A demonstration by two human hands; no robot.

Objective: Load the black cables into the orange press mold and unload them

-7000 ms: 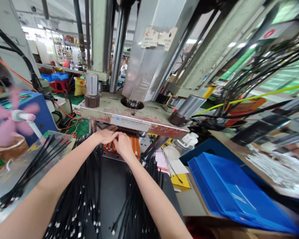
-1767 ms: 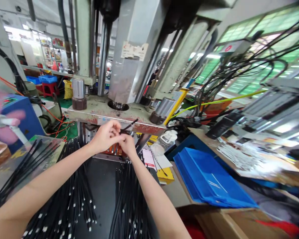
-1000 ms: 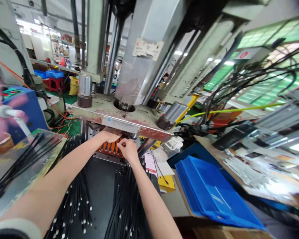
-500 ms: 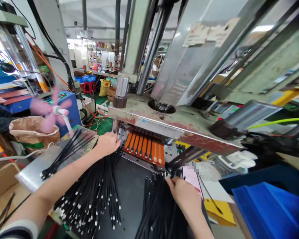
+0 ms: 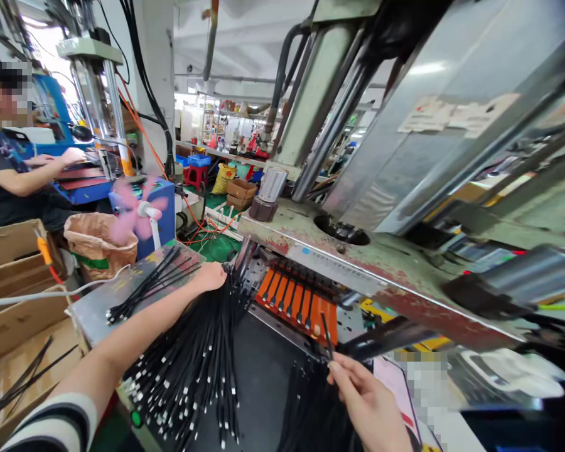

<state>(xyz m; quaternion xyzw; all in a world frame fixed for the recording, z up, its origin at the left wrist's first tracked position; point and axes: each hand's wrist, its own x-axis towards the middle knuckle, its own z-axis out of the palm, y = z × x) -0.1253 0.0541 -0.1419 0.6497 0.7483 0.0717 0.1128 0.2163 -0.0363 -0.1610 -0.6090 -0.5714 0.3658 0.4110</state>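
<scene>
My right hand (image 5: 370, 395) pinches a thin black cable (image 5: 327, 336) between thumb and fingers, its end pointing up toward the orange mould plate (image 5: 330, 320). Several black cables lie side by side in slots in that plate, inside the press. Closed at the top of a large bundle of black cables (image 5: 202, 370) with silvery tips is my left hand (image 5: 211, 276); its fingertips are turned away, so what it grips is hidden. A second dark bundle of cables (image 5: 306, 408) lies below my right hand.
The press's heavy upper plate (image 5: 311, 251) overhangs the mould. More cables (image 5: 150, 282) lie on a metal table at left, near a spinning pink fan (image 5: 139, 210). Cardboard boxes (image 5: 14, 339) stand at lower left. A person (image 5: 9, 169) works at another machine.
My right hand has lifted from the right bundle with a cable between its fingers. My left hand stays by the left bundle. The view has swung left, bringing the other person into sight.
</scene>
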